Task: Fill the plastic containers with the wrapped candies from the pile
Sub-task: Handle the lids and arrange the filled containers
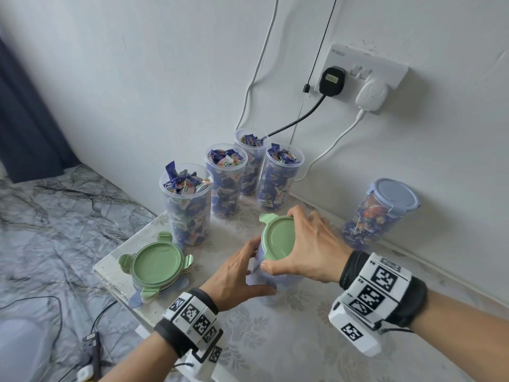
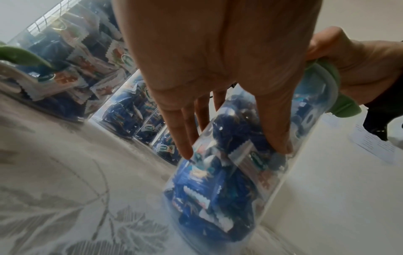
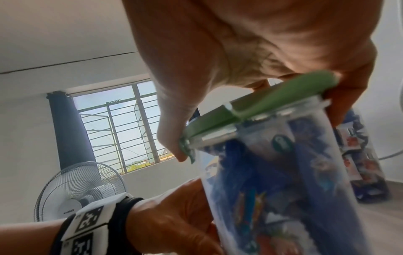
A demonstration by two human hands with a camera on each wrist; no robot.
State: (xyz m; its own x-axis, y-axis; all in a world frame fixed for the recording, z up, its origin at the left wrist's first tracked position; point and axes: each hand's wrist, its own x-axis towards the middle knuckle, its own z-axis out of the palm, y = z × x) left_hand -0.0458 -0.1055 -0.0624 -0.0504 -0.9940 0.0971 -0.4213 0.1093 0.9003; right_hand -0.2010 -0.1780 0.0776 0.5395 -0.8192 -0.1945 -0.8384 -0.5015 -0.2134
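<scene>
1. The container in hand (image 1: 271,282) stands upright on the table (image 1: 289,340), in front of the four open containers (image 1: 226,181) packed with wrapped candies (image 1: 184,183). I use it as the landmark for everything below.

2. The left hand (image 1: 237,274) wraps the container's clear wall low on its left side, thumb in front and fingers (image 2: 185,136) lying nearly straight against the plastic, as the left wrist view shows.

3. The right hand (image 1: 308,244) spans the green lid (image 1: 278,239) on top of the container, thumb hooked at the near rim and fingers curled over the far rim, pressing or seating it. The right wrist view shows one side of the lid sitting slightly proud, so it seems not fully clipped.

4. Handling, as a judgement: packed to the top, the container should feel fairly heavy and stable. Its thin clear wall looks smooth and a little flexible, so a hard squeeze may bow it and hinder the lid.

5. Best hold: low on the wall for steadiness, with even pressure around the lid's rim, then the tabs folded down.

6. Left of the container lies a stack of spare lids (image 1: 157,264). To its right stands a closed container with a blue lid (image 1: 380,210) against the wall.
</scene>
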